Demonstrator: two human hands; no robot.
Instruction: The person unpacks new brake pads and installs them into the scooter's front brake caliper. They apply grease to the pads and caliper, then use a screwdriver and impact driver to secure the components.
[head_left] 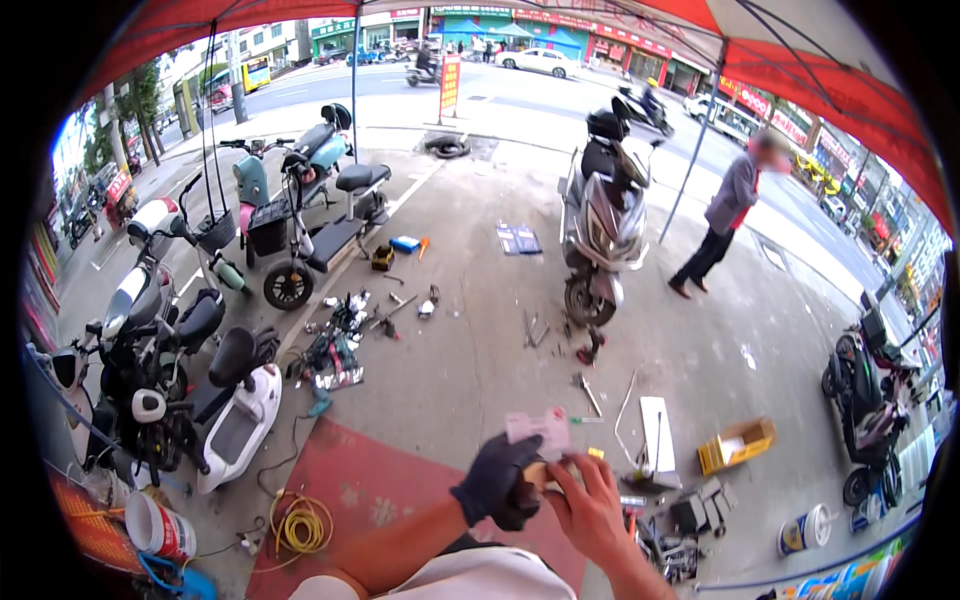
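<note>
My left hand (500, 480), in a dark glove, is closed around a pink paper slip (537, 425), which sticks up above the fingers. My bare right hand (590, 505) meets it from the right, its fingers bent and pressed against the lower part of what the left hand holds; the exact item under those fingertips is partly hidden. Both hands are over a red mat (350, 470). Beyond them lie a wrench (589, 395), a white board (657, 430) and more scattered tools (340, 345).
Parked scooters line the left (240, 420) and right (860, 400); a silver one (605, 220) stands ahead. A person in a grey jacket (730, 200) stands beside it. A yellow crate (735, 445), buckets (805, 530), a coiled hose (300, 520) and canopy poles (688, 180) surround me. A road runs beyond.
</note>
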